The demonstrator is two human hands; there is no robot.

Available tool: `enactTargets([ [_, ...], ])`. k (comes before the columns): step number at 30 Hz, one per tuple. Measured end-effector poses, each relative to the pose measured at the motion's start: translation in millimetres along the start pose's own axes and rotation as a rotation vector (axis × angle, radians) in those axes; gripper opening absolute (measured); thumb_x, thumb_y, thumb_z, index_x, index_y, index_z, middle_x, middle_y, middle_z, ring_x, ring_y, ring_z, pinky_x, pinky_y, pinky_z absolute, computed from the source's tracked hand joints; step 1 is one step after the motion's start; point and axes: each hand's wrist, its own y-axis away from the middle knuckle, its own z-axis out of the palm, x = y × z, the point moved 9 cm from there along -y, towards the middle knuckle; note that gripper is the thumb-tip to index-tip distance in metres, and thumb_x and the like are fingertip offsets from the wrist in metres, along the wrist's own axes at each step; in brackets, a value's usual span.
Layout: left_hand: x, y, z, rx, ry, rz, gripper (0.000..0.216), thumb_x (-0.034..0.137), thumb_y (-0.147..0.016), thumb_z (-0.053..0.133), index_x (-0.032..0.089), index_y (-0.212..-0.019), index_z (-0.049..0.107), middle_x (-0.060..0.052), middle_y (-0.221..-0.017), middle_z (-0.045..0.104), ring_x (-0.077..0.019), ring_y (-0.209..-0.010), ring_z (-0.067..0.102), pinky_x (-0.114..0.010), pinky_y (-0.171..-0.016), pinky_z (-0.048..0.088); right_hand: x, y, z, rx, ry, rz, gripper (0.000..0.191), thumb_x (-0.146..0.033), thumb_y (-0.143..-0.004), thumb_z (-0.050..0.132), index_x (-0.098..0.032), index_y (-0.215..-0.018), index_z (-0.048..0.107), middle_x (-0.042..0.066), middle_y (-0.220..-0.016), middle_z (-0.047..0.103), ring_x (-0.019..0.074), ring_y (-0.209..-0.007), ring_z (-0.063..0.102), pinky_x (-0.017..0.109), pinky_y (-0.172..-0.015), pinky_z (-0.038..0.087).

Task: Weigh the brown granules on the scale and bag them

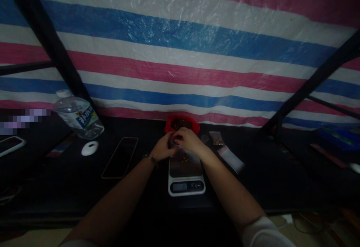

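Over the far end of a white kitchen scale [187, 187], my left hand [162, 147] is closed around what looks like a small clear container [172, 140], mostly hidden by the fingers. The bent fingers of my right hand [189, 140] meet at the container's top; what they pinch, if anything, is hidden. On the scale's metal plate [185, 168] lie a few small yellowish-brown pieces [184, 159]. Just behind both hands stands a red dish [196, 126] with a dark granular heap [181, 123] in it. The scale's display is lit but too blurred to read.
Right of the scale lie a small clear round piece [204, 138], a zip bag with brown bits [216, 138] and a whitish bag [231, 159]. To the left are a phone [120, 157], a white mouse-shaped object [90, 148] and a water bottle [80, 115]. Black frame bars [298, 93] flank the table.
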Motion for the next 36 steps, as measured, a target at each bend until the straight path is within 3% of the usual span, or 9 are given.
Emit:
enactTargets([
  [7,-2,1,-2,0.028,0.021,-0.008,0.052,0.023,-0.068,0.066,0.016,-0.116,0.047,-0.008,-0.109,0.06,-0.022,-0.098,0.06,-0.034,-0.085,0.047,2,-3,8,-0.031,-0.125,0.086,0.032,-0.007,-0.071,0.064,-0.017,-0.102,0.063,0.003,-0.088,0.068,0.0138,-0.079,0.062,0.024,-0.073,0.045],
  [10,0,1,-2,0.013,0.016,-0.005,0.044,0.024,-0.068,0.066,0.017,-0.109,0.049,-0.006,-0.103,0.061,-0.0211,-0.093,0.06,-0.032,-0.081,0.048,3,-3,10,-0.056,-0.11,0.117,0.023,-0.01,-0.071,0.066,-0.016,-0.092,0.065,0.003,-0.083,0.068,0.0135,-0.074,0.062,0.023,-0.068,0.045],
  [13,1,2,-2,0.005,0.011,-0.013,0.04,0.024,-0.068,0.065,0.017,-0.105,0.049,-0.005,-0.098,0.06,-0.0196,-0.087,0.06,-0.031,-0.076,0.048,-5,-2,7,-0.067,-0.045,0.048,0.009,-0.012,-0.073,0.066,-0.016,-0.08,0.069,0.003,-0.083,0.067,0.0144,-0.078,0.061,0.025,-0.074,0.044],
  [18,-3,2,-4,0.034,0.047,-0.04,0.042,0.023,-0.069,0.065,0.018,-0.104,0.045,-0.002,-0.09,0.059,-0.0164,-0.08,0.059,-0.029,-0.071,0.047,2,17,-18,0.02,-0.038,0.032,0.013,-0.016,-0.08,0.06,-0.016,-0.088,0.07,0.006,-0.089,0.067,0.0149,-0.086,0.059,0.026,-0.077,0.044],
  [23,-13,0,1,0.027,0.065,-0.031,0.043,0.021,-0.068,0.064,0.018,-0.106,0.044,-0.003,-0.09,0.059,-0.0159,-0.079,0.059,-0.029,-0.071,0.046,25,55,-3,-0.198,-0.012,0.145,0.03,-0.026,-0.07,0.072,-0.017,-0.099,0.068,0.007,-0.095,0.065,0.0176,-0.087,0.059,0.027,-0.075,0.043],
  [27,-16,-1,3,0.018,0.065,-0.015,0.045,0.021,-0.07,0.064,0.018,-0.109,0.043,-0.002,-0.09,0.059,-0.0159,-0.08,0.059,-0.029,-0.072,0.046,22,66,19,-0.318,0.006,0.102,0.032,-0.028,-0.064,0.076,-0.018,-0.093,0.069,0.005,-0.093,0.064,0.0182,-0.087,0.057,0.025,-0.074,0.041],
  [33,-14,-2,2,0.004,0.042,-0.033,0.039,0.022,-0.072,0.062,0.018,-0.106,0.043,-0.002,-0.09,0.058,-0.0153,-0.08,0.058,-0.029,-0.072,0.046,14,60,29,-0.343,0.064,0.103,0.014,-0.018,-0.07,0.069,-0.016,-0.083,0.07,0.005,-0.085,0.064,0.0161,-0.079,0.057,0.024,-0.07,0.04],
  [36,-12,-2,4,-0.011,0.043,-0.037,0.037,0.021,-0.072,0.061,0.019,-0.104,0.043,-0.002,-0.089,0.058,-0.0153,-0.081,0.058,-0.029,-0.073,0.046,12,59,27,-0.325,0.098,0.11,0.014,-0.013,-0.073,0.063,-0.016,-0.085,0.071,0.006,-0.085,0.065,0.0163,-0.077,0.059,0.024,-0.071,0.041],
])
